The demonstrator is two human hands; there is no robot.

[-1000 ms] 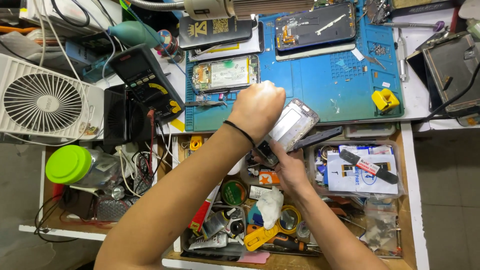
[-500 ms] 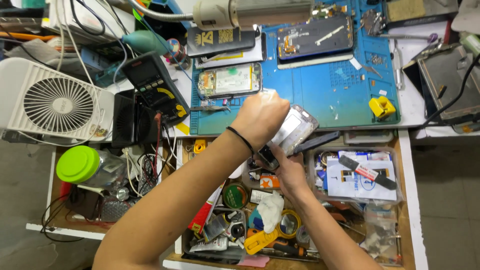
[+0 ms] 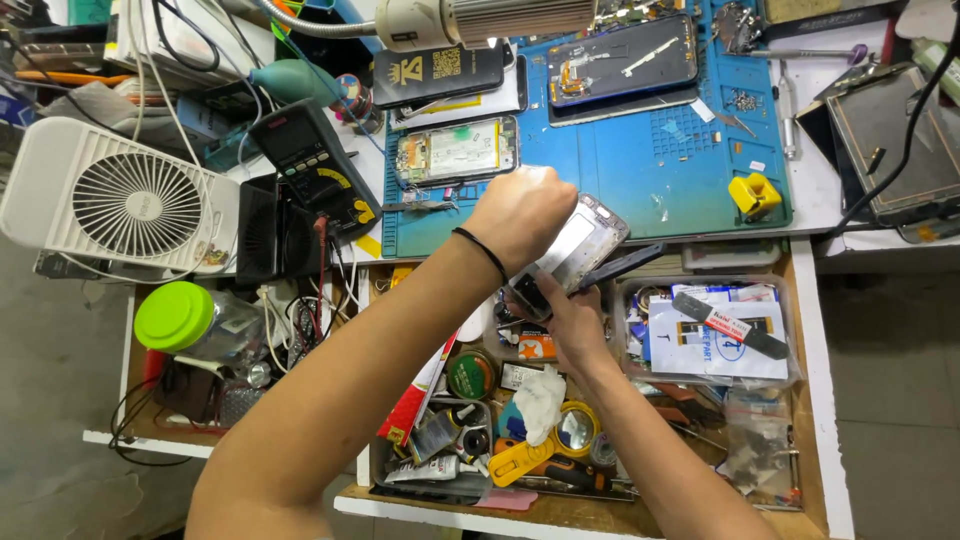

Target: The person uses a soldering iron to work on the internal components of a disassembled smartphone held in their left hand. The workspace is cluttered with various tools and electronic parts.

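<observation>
Two hands on phone frame (image 3: 578,243) above open drawer (image 3: 810,400): left hand (image 3: 520,215) fingers clamp top, right hand (image 3: 560,310) fingers grip dark pry tool (image 3: 615,268). Judgement: steady frame, shallow tool angle.

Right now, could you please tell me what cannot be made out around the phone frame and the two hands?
- Head view: the left hand covers the upper end of the phone frame, so its grip there is hidden.
- Right hand: its fingers sit under the frame; whether it holds the dark flat tool is unclear.
- Open drawer: both forearms hide much of its contents.
- Screws on the blue mat: too small to count.
</observation>
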